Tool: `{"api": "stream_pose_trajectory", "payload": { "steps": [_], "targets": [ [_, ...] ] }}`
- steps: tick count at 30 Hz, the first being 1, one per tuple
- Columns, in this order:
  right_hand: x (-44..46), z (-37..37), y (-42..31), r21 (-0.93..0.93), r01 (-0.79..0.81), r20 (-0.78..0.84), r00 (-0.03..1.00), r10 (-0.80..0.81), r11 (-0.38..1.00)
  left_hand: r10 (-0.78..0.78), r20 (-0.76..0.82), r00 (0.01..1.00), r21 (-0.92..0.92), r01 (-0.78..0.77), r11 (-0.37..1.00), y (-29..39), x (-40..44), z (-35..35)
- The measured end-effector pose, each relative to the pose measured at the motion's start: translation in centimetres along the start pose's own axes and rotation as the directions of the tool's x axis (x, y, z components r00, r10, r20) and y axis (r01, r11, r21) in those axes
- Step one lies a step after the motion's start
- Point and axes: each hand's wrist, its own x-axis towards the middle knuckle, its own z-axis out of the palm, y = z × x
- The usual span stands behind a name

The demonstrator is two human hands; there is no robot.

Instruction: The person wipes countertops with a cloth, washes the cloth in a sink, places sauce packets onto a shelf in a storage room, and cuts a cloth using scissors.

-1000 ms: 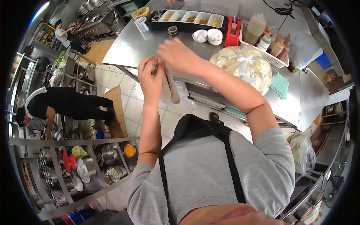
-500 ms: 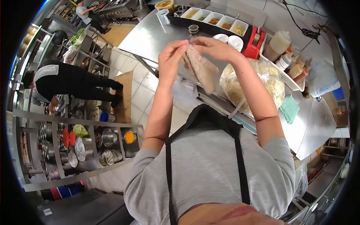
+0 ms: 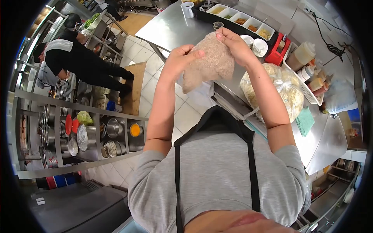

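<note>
A beige, fuzzy cloth point(image 3: 211, 60) hangs stretched between my two hands, above the near edge of the steel counter point(image 3: 165, 33). My left hand point(image 3: 182, 58) pinches its left side, thumb on the front face. My right hand point(image 3: 236, 46) grips the upper right corner, thumb in front as well. The cloth's lower edge droops freely and is slightly blurred. Just right of my right forearm, a large clear plastic bag point(image 3: 285, 87) of pale food sits on the counter.
Food containers point(image 3: 241, 19) line the counter's back. Nearby are stacked white dishes point(image 3: 259, 46), a red device point(image 3: 278, 50), a bottle basket point(image 3: 305, 75) and a green cloth point(image 3: 305, 121). At left, a person in black point(image 3: 83, 58) bends beside shelves of pots point(image 3: 114, 128).
The cloth has gone from bunched and hanging to spread flat between my hands. My hands have moved farther apart. The view has shifted slightly, and the person at left stands more upright.
</note>
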Motion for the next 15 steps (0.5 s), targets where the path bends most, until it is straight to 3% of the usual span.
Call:
{"api": "stream_pose_trajectory", "payload": {
  "steps": [2,3,5,12,14,15],
  "targets": [
    [-0.1,0.4,-0.4,-0.034,0.037,0.042,0.998,-0.035,0.999,-0.009,-0.024,1.000,-0.328,0.001,0.945,-0.3,-0.1,0.2],
    [-0.1,0.5,-0.5,-0.033,0.034,0.042,0.999,-0.033,0.999,-0.011,-0.024,1.000,-0.330,0.003,0.944,-0.4,-0.2,0.2],
    [0.0,0.7,-0.5,-0.073,0.024,0.043,0.999,-0.020,0.997,-0.074,0.110,0.991,-0.505,0.120,0.854,0.0,-0.7,0.6],
    [0.6,-0.6,-0.9,-0.353,0.030,-0.102,0.992,-0.070,0.935,-0.015,0.117,0.993,-0.584,0.081,0.808,-0.9,1.1,0.8],
    [0.7,-1.2,-2.2,-0.446,0.018,-0.064,0.997,-0.052,0.895,0.026,-0.050,0.998,-0.446,-0.045,0.894,-0.4,2.5,1.3],
    [1.3,-2.3,-2.4,-0.461,0.021,-0.023,0.999,-0.036,0.887,0.029,-0.035,0.999,-0.445,-0.042,0.894,-0.1,3.3,1.4]
  ]
}}
